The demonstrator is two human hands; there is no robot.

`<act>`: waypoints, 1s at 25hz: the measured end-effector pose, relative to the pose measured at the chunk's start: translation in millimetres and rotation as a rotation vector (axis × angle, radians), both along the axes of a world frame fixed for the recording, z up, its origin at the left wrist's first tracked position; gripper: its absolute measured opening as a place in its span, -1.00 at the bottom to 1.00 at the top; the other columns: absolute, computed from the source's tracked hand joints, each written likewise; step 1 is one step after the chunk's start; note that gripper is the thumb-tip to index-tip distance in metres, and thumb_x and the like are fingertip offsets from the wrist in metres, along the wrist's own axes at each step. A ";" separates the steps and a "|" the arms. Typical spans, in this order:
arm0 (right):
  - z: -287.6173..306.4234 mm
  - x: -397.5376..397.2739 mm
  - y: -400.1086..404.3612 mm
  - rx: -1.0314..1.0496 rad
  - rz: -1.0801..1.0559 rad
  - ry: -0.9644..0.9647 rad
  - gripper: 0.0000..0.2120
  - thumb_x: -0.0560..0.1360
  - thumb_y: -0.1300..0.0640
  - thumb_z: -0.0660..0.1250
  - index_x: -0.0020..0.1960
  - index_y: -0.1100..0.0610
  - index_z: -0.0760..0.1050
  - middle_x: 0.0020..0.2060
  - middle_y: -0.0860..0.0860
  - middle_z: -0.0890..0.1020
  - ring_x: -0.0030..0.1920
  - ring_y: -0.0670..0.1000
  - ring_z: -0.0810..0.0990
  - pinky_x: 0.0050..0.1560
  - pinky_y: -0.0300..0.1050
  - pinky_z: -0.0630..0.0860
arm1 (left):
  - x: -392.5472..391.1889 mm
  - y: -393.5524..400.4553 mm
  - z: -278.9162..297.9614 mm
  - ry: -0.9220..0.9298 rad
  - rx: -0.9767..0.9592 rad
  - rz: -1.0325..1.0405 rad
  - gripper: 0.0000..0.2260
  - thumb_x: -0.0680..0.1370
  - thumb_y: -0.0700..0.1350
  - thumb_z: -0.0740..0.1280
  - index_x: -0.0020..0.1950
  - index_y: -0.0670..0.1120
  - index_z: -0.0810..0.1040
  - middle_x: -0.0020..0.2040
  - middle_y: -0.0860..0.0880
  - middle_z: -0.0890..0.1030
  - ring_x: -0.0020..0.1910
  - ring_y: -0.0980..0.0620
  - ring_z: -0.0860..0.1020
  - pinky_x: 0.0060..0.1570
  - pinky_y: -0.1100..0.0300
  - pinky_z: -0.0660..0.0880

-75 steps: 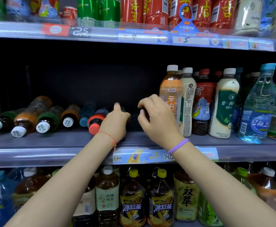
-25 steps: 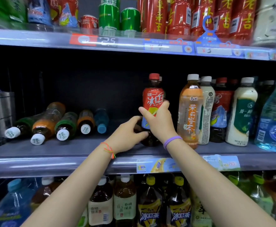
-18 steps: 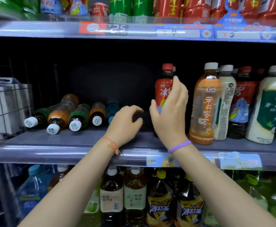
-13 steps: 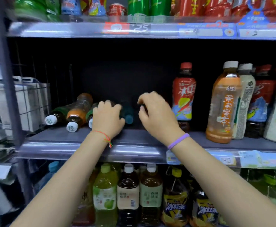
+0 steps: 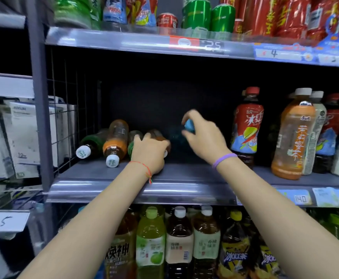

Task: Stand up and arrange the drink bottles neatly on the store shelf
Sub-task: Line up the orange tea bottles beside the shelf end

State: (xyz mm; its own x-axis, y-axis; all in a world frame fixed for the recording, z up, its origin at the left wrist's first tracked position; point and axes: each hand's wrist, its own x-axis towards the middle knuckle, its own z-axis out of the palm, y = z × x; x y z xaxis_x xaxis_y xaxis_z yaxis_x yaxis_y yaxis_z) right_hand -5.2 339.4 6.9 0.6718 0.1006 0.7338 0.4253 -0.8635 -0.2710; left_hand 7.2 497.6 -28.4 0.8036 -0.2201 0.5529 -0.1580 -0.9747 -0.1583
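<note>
Right of the right hand (image 5: 204, 135) now stands the red-label bottle (image 5: 247, 125), released upright, while that hand pinches a lying bottle's blue cap (image 5: 189, 125) and the left hand (image 5: 149, 152) grips another, next to stand.

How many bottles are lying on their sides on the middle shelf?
5: dark green bottle far left, orange bottle, two under the left hand, and the blue-capped bottle in the right hand. More may be hidden.

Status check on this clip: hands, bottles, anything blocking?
Right hand pinching blue-capped bottle by its cap. Left hand gripping a lying bottle. Two more bottles lying to the left. Shelf space ahead free.
</note>
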 end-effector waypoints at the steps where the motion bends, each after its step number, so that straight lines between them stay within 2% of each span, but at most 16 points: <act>1: 11.5 -6.0 -1.4 0.060 -0.015 -0.141 -0.74 0.55 0.03 0.34 0.18 0.08 0.40 -0.11 0.16 0.64 -0.10 0.28 0.60 -0.17 0.03 0.49 | 0.0 -0.9 -0.2 -0.009 -0.009 -0.023 -0.72 0.54 -0.11 0.27 0.23 0.12 0.48 0.19 -0.04 0.58 0.31 -0.15 0.38 0.31 -0.11 0.22; 3: 35.8 -14.8 -2.8 0.131 -0.098 -0.363 -0.62 0.57 -0.08 0.31 0.22 0.18 0.41 -0.12 0.17 0.64 -0.11 0.28 0.59 -0.23 -0.02 0.38 | -1.0 -1.9 -0.8 -0.032 -0.033 -0.080 -0.72 0.53 -0.11 0.28 0.21 0.14 0.49 0.18 -0.03 0.59 0.28 -0.14 0.39 0.28 -0.08 0.25; 5: 53.5 -14.7 -3.7 0.172 -0.156 -0.487 -0.61 0.56 -0.12 0.32 0.16 0.20 0.45 -0.08 0.13 0.60 -0.08 0.20 0.57 -0.20 -0.06 0.36 | 1.0 -0.8 -0.7 -0.057 -0.109 -0.166 -0.73 0.52 -0.12 0.29 0.20 0.11 0.51 0.11 -0.04 0.60 0.23 -0.15 0.42 0.20 -0.03 0.33; 6: 59.2 -11.9 -4.4 0.210 -0.137 -0.480 -0.61 0.55 -0.12 0.32 0.13 0.20 0.45 -0.05 0.12 0.55 -0.05 0.15 0.53 -0.15 -0.06 0.39 | 2.9 0.2 -0.6 -0.079 -0.179 -0.240 -0.74 0.51 -0.13 0.30 0.18 0.07 0.52 0.05 -0.04 0.61 0.17 -0.16 0.43 0.15 -0.01 0.38; 9: 69.4 -0.7 -10.8 0.425 -0.033 -0.241 -0.61 0.55 -0.15 0.29 0.14 0.17 0.41 -0.02 0.07 0.58 -0.04 0.11 0.57 -0.05 0.01 0.51 | 4.3 2.5 1.7 -0.177 -0.452 -0.465 -0.81 0.49 -0.14 0.35 0.10 -0.01 0.55 -0.12 -0.01 0.62 -0.04 -0.11 0.44 0.05 0.00 0.44; 12: 64.1 1.1 -28.4 0.633 0.011 -0.195 -0.63 0.60 -0.11 0.25 0.17 0.18 0.40 -0.09 0.04 0.60 -0.07 0.10 0.60 -0.11 -0.08 0.46 | -4.2 0.1 22.4 -0.349 -0.677 -0.503 -0.80 0.51 -0.09 0.42 0.10 -0.10 0.58 -0.07 -0.05 0.63 -0.05 -0.10 0.46 -0.05 0.25 0.29; 14: 59.1 -1.3 -36.0 0.707 0.056 -0.205 -0.66 0.62 -0.05 0.25 0.21 0.21 0.39 -0.09 0.02 0.57 -0.08 0.05 0.57 -0.13 -0.15 0.39 | -12.6 -2.3 47.8 -0.493 -0.708 -0.484 -0.75 0.52 -0.01 0.42 0.10 -0.14 0.59 -0.09 -0.08 0.61 -0.03 -0.09 0.46 -0.08 0.29 0.23; 16: 52.3 -0.8 -37.0 0.657 0.080 -0.182 -0.62 0.60 0.02 0.28 0.30 0.22 0.35 0.00 0.07 0.59 -0.02 0.06 0.58 -0.10 -0.23 0.38 | -15.6 -8.5 72.1 -0.559 -0.720 -0.482 -0.70 0.54 0.07 0.38 0.08 -0.15 0.57 -0.04 -0.11 0.55 0.02 -0.08 0.45 0.00 0.26 0.26; 18: 43.3 0.3 -35.8 0.554 0.073 -0.182 -0.48 0.58 0.05 0.31 0.44 0.23 0.25 0.21 0.16 0.55 0.15 0.11 0.56 0.04 -0.22 0.39 | -15.3 -19.3 89.6 -0.444 -0.872 -0.527 -0.69 0.57 0.12 0.32 0.06 -0.12 0.55 0.05 -0.12 0.53 0.06 -0.06 0.49 0.09 0.16 0.37; 20: 33.4 -1.8 -36.7 0.471 0.075 -0.188 -0.36 0.58 0.05 0.32 0.53 0.24 0.12 0.35 0.19 0.43 0.27 0.13 0.49 0.15 -0.17 0.37 | -17.5 -37.1 99.1 -0.199 -1.105 -0.588 -0.69 0.59 0.15 0.29 0.09 -0.08 0.54 0.04 -0.04 0.58 0.03 0.02 0.56 0.07 0.13 0.47; 22: 23.3 -4.4 -39.7 0.398 0.057 -0.173 -0.32 0.58 0.05 0.31 0.55 0.24 0.06 0.37 0.21 0.38 0.29 0.17 0.46 0.18 -0.10 0.40 | -17.5 -56.1 96.2 -0.075 -1.233 -0.639 -0.71 0.56 0.13 0.35 0.15 -0.04 0.52 0.03 0.02 0.61 0.01 0.08 0.59 0.10 0.10 0.54; 25: 6.4 -4.6 -42.7 0.368 0.048 -0.202 -0.35 0.61 0.01 0.26 0.55 0.27 0.08 0.31 0.22 0.41 0.27 0.19 0.46 0.21 -0.01 0.43 | -14.2 -72.4 74.9 -0.026 -1.256 -0.702 -0.62 0.46 0.07 0.48 0.20 0.03 0.47 0.00 0.06 0.62 -0.01 0.11 0.62 0.05 0.12 0.58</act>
State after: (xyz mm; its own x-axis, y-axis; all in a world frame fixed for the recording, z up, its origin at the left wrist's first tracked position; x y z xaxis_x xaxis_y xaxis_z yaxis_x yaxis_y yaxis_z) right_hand -9.8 296.7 13.3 0.5114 -0.1650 0.8434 0.5391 -0.7027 -0.4644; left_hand -7.0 425.2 46.5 0.7224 0.0767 0.6873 -0.6656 -0.1922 0.7211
